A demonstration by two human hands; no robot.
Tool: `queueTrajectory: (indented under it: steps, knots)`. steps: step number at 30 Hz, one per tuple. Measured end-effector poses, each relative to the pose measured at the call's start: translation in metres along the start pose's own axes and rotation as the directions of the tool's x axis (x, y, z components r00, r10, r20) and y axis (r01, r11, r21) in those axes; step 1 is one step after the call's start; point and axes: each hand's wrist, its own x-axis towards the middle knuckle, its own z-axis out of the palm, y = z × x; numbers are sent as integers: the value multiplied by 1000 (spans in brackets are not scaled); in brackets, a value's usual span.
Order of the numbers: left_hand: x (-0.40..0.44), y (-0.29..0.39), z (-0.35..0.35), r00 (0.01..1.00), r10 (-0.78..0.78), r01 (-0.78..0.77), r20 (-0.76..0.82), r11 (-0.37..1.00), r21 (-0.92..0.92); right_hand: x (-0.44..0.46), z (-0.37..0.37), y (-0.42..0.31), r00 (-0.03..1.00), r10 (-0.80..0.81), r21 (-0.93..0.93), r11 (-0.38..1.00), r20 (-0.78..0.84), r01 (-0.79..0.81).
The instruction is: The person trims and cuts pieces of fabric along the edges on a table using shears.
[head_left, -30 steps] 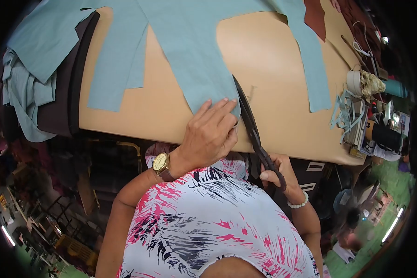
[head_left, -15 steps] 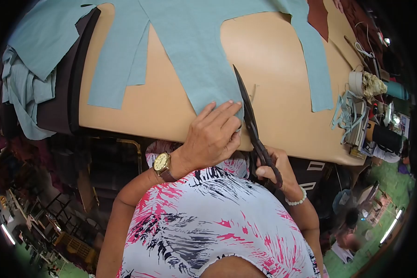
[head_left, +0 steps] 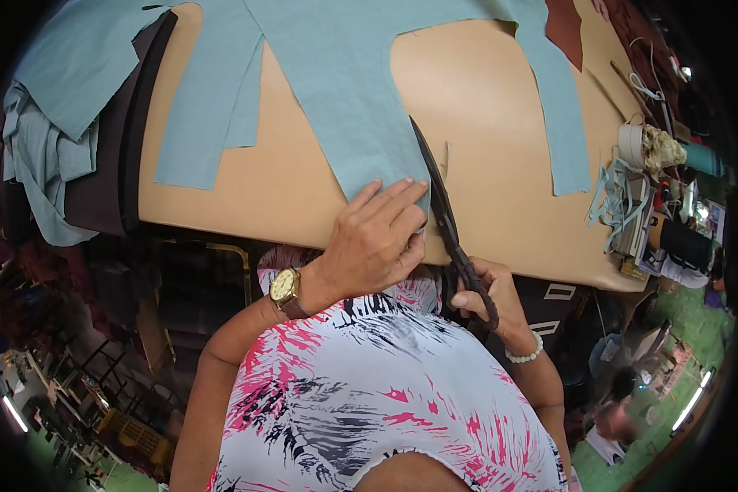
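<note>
A light blue-green cloth piece [head_left: 336, 90] stretches down the tan table toward me. My left hand [head_left: 381, 225] lies flat on its near end, fingers stretched out over the cloth. Beside its fingertips, along the cloth's right edge, run the long dark blades of a pair of scissors [head_left: 435, 176], pointing away from me. My right hand [head_left: 496, 299] grips the scissors by their wrapped handles at the table's front edge. A thin cloth sliver [head_left: 447, 160] lies just right of the blades.
More blue-green cloth [head_left: 193, 107] lies at the left, and a narrow cloth leg [head_left: 562, 123] at the right. Cloth scraps [head_left: 615, 205], a white roll [head_left: 630, 146] and a dark case [head_left: 685, 246] crowd the table's right edge. A brown piece [head_left: 564, 37] sits at the far right.
The scissor tips have shifted very slightly left against the cloth edge. The thin sliver beside the blades looks straighter. My left hand has stayed in place.
</note>
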Motion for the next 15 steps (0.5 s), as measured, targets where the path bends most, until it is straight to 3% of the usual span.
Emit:
queueTrajectory:
  steps: [11,15]
  knots:
    - [-1,0,0,1000,-8,8,13,1000,-20,-4,-8,-1,997,72,-14,997,-2,-72]
    - [0,2,-3,999,-33,34,18,999,-34,-4,-12,4,999,7,8,1000,49,-7]
